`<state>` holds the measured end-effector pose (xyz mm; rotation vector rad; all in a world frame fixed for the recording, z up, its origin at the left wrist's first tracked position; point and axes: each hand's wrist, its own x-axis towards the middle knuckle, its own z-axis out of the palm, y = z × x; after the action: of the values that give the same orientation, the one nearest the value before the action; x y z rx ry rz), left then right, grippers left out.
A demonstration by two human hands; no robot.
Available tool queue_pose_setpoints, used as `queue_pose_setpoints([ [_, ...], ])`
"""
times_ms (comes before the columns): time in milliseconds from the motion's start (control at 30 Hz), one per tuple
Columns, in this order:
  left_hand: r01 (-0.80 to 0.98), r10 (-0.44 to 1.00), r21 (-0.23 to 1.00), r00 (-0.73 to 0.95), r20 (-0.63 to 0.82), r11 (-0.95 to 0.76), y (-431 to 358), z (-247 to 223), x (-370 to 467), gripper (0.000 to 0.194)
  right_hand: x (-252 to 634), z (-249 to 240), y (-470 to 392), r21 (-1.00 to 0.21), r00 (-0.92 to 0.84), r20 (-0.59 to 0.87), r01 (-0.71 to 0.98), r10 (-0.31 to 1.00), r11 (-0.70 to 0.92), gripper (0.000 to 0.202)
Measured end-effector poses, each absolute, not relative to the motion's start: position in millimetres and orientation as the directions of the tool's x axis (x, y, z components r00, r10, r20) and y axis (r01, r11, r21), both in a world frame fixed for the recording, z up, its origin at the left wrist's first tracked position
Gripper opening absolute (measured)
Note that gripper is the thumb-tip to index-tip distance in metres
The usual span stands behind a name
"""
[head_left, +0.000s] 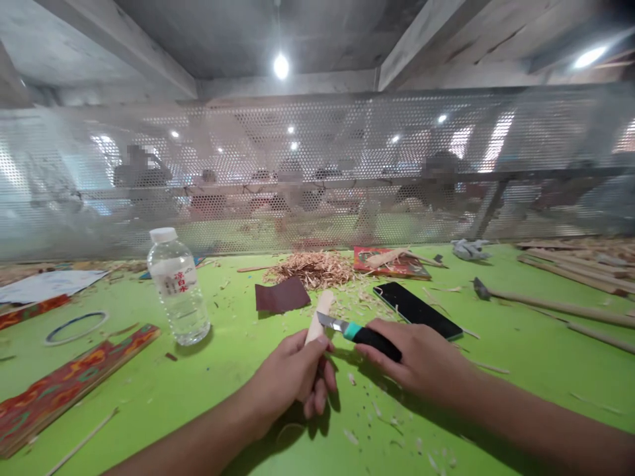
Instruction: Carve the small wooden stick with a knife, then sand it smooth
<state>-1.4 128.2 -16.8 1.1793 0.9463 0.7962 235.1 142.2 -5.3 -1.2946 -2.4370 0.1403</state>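
L hand (296,370) grips wood pc (314,328); R hand (411,350) holds knife (374,338), blade (332,322) against wood pc

A hanging bulb (281,66) glares above stretched, blurry edges.

In the lower middle of the frame, the left hand (297,370) held a wood piece (318,322) above the table (163,403), and the knife (370,337) in the right hand (419,354) reached it from the right. Behind them, a sheet (282,295) lay before a pile of shavings (312,268). At centre left, a bottle (181,301) stood between a ring (53,338) and this sheet. At centre right, a phone (419,309) lay behind the right hand.
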Motion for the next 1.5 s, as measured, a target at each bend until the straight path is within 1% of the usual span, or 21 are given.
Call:
queue_pose_setpoints([
  [67, -0.057, 0.887, 0.975, 0.431, -0.169, 0.214, 127.7, -15.8, -2.3, 0.032, 235.1, -5.7, 142.4, -0.282, -0.567, 0.262, 0.729, 0.781, 0.624, 0.041],
  [133, -0.066, 0.868, 0.974, 0.468, -0.164, 0.219, 127.4, -14.0, -4.4, 0.035, 235.8, -5.0, 141.9, -0.316, -0.613, 0.229, 0.688, 0.756, 0.653, 0.039],
  [300, -0.009, 0.794, 0.987, 0.595, -0.122, 0.158, 127.1, -9.5, -10.6, 0.050, 237.2, -1.1, 138.0, -0.370, -0.670, 0.167, 0.637, 0.723, 0.676, 0.039],
  [467, -0.008, 0.775, 0.986, 0.619, -0.128, 0.169, 127.1, -9.2, -11.1, 0.069, 237.3, -0.1, 136.2, -0.394, -0.693, 0.136, 0.618, 0.708, 0.680, 0.037],
  [567, -0.004, 0.802, 0.989, 0.586, -0.120, 0.151, 127.7, -10.4, -9.6, 0.066, 237.4, -3.4, 137.4, -0.382, -0.669, 0.155, 0.638, 0.727, 0.669, 0.038],
  [800, 0.046, 0.878, 0.992, 0.461, -0.125, 0.117, 127.4, -16.6, -3.0, 0.057, 235.8, -10.0, 140.1, -0.326, -0.581, 0.250, 0.703, 0.775, 0.632, 0.039],
  [933, 0.069, 0.907, 0.992, 0.402, -0.123, 0.104, 125.9, -16.9, 0.9, 0.056, 232.2, -10.9, 137.3, -0.316, -0.541, 0.277, 0.729, 0.794, 0.607, 0.042],
  [1100, 0.089, 0.924, 0.990, 0.361, -0.131, 0.105, 125.8, -16.5, 1.0, 0.055, 231.7, -11.2, 137.3, -0.291, -0.484, 0.310, 0.772, 0.819, 0.566, 0.048],
  [1233, 0.097, 0.924, 0.987, 0.350, -0.156, 0.130, 127.4, -18.6, -0.2, 0.056, 242.5, -4.5, 151.2, -0.257, -0.361, 0.396, 0.839, 0.844, 0.479, 0.049],
  [1300, 0.095, 0.918, 0.986, 0.362, -0.164, 0.139, 128.4, -18.9, -1.0, 0.055, 246.8, -1.8, 157.2, -0.245, -0.329, 0.414, 0.858, 0.849, 0.452, 0.050],
  [1400, 0.086, 0.907, 0.986, 0.386, -0.166, 0.144, 129.1, -17.8, -2.5, 0.056, 245.8, -1.7, 157.2, -0.281, -0.375, 0.365, 0.828, 0.852, 0.485, 0.048],
  [1500, 0.080, 0.898, 0.988, 0.412, -0.155, 0.133, 128.8, -16.4, -3.7, 0.059, 240.0, -4.0, 150.0, -0.354, -0.502, 0.276, 0.740, 0.820, 0.572, 0.047],
])
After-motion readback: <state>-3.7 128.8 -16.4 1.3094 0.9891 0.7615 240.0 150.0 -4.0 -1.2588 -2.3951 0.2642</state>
